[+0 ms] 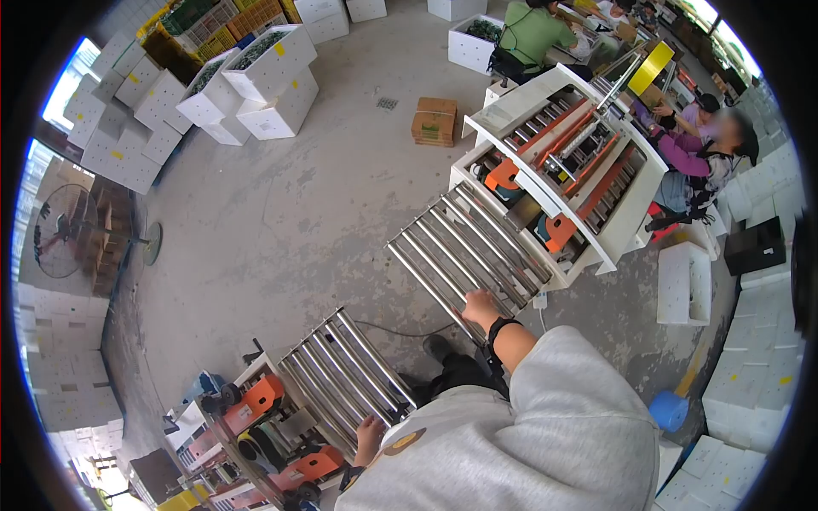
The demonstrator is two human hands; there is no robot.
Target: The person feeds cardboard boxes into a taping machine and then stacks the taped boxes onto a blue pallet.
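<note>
My right hand (481, 308) is closed over the end roller of a steel roller conveyor (456, 247), which leads into a white carton-sealing machine (588, 170) with orange parts. A dark band circles my right wrist. Lower left, my left hand (368, 436) is curled at the edge of a second roller conveyor (336, 366); its fingers show only in part. That conveyor joins another machine with orange parts (256, 404). My body stands between the two conveyors, and one dark shoe (438, 346) shows on the floor.
Flat brown cartons (434, 121) lie stacked on the floor. White foam boxes (273, 102) stand at the back left, a fan (64, 230) at the left. A person in purple (690, 157) and one in green (532, 34) sit beyond the machine. A cable (400, 330) crosses the floor.
</note>
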